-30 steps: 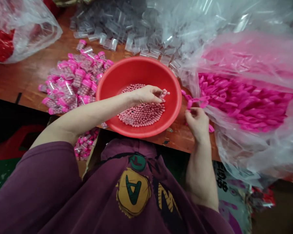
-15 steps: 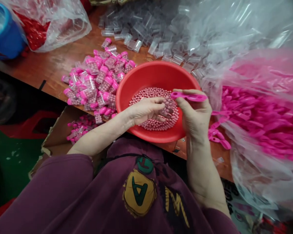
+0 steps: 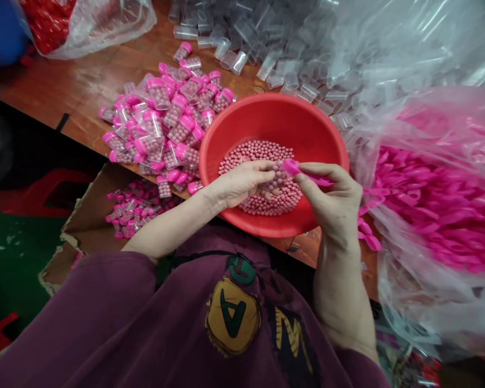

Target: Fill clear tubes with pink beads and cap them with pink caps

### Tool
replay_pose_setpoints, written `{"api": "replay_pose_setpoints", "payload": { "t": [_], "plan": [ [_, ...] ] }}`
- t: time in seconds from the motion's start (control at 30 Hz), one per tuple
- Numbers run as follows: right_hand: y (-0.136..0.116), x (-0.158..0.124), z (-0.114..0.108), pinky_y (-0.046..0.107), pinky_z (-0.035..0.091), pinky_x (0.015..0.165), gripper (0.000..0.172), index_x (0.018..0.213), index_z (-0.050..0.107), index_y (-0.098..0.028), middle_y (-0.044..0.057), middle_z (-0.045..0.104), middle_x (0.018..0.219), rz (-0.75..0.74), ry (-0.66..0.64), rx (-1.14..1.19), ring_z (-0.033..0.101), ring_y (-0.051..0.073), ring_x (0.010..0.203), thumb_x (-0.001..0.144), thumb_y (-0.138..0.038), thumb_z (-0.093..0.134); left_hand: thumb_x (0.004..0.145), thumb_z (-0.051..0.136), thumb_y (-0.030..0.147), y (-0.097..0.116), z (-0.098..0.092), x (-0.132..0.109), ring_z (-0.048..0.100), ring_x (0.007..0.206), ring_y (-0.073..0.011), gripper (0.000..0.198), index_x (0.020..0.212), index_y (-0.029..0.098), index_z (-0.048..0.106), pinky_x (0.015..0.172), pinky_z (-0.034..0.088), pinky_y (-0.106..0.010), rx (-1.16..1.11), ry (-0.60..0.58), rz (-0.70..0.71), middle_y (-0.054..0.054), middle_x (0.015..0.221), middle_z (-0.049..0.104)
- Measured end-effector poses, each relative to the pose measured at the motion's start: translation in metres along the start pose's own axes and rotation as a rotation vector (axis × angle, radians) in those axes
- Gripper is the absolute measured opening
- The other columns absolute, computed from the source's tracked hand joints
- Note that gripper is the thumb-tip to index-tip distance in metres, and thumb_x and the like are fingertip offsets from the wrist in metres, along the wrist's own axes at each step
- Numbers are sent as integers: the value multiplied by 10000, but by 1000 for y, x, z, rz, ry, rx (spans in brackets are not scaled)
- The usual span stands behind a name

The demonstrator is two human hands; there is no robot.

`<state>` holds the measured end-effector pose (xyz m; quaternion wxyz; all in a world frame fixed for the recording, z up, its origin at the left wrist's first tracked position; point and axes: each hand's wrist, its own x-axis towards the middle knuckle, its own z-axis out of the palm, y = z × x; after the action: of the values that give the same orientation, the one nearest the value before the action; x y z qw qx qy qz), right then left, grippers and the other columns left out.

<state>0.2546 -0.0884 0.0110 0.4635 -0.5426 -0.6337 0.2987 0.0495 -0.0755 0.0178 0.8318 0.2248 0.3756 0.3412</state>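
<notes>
Over the red basin [image 3: 275,110], my left hand [image 3: 248,183] is closed around a small clear tube of pink beads [image 3: 275,178]. My right hand [image 3: 333,194] pinches a bright pink plastic cap piece [image 3: 319,180]. One end of that piece meets the mouth of the tube; whether it is seated there I cannot tell. Loose pink beads [image 3: 262,206] cover the bottom of the basin beneath both hands. Left of the basin, capped tubes of beads [image 3: 157,129] lie in a heap.
Empty clear tubes [image 3: 242,40] are piled behind the basin. On the right, a clear bag holds pink cap pieces [image 3: 440,215]. A cardboard box [image 3: 87,215] with more capped tubes stands below the table edge. Red pieces [image 3: 48,24] fill a bag at the back left.
My right hand has tilted the pink cap piece and brought its end onto the tube's mouth. My left hand still holds the tube. The whole view has shifted slightly.
</notes>
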Motion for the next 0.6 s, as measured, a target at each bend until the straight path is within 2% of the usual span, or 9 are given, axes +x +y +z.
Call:
{"api": "replay_pose_setpoints", "payload": {
  "t": [0.1, 0.17, 0.33, 0.53, 0.6],
  "plan": [
    [1, -1, -1, 488, 695, 1056, 206, 1021, 855, -301, 39, 885, 1112, -31, -89, 18, 844, 265, 1090, 923, -477, 901, 1040, 613, 82, 1, -1, -1, 664, 655, -80, 125, 970, 138, 699, 621, 457, -216, 47, 7, -10, -3, 832, 708],
    [5, -1, -5, 504, 693, 1073, 208, 1033, 862, -307, 34, 887, 1111, -31, -92, 28, 847, 267, 1092, 919, -473, 914, 1033, 618, 89, 2, -1, -3, 627, 636, -70, 127, 947, 138, 697, 600, 416, -211, 63, 7, 4, 3, 807, 689],
    [13, 1, -14, 525, 699, 1078, 234, 1063, 862, -323, 26, 885, 1122, -8, -36, 66, 850, 269, 1078, 907, -481, 936, 1018, 602, 81, 4, 2, -5, 585, 664, -71, 137, 946, 132, 706, 660, 446, -214, 57, 36, 60, 4, 808, 690],
    [9, -1, -9, 503, 703, 1081, 138, 1034, 873, -296, 38, 882, 1093, -25, -155, 84, 851, 266, 1086, 908, -336, 914, 1016, 577, 69, 4, -1, -3, 545, 661, -71, 189, 890, 137, 701, 660, 428, -207, 165, 22, 86, 5, 790, 671],
    [9, -1, -9, 510, 709, 1066, 132, 1063, 873, -304, 37, 885, 1117, -81, -174, 40, 853, 270, 1088, 935, -272, 872, 1024, 571, 74, 4, -1, -3, 543, 647, -70, 204, 872, 140, 689, 639, 410, -209, 187, 45, 78, 7, 774, 660]
  ]
}}
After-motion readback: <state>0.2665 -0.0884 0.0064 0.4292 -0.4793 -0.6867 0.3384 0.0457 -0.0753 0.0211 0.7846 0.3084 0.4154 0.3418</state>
